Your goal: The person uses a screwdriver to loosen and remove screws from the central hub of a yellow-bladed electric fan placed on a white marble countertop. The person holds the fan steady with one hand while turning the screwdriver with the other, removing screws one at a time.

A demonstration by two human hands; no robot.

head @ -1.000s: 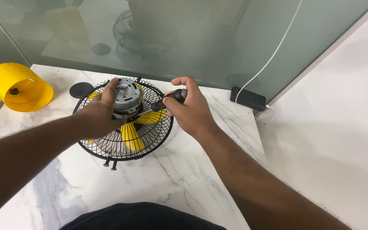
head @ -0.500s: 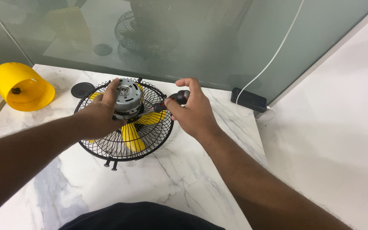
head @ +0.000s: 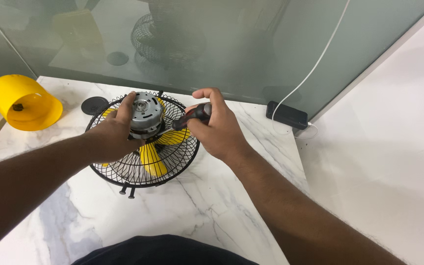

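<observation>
A white marble-patterned tabletop with grey veins carries a round black wire fan cage with yellow blades, a yellow plastic cylindrical housing on its side, a small black round cap, and a black rectangular power bank with a white cable.

You have one view only, from the camera on your head. It looks steeply down and forward, close over the white marble-patterned tabletop, with your forearms entering from the bottom edge and a grey-green glass wall panel straight ahead.
</observation>
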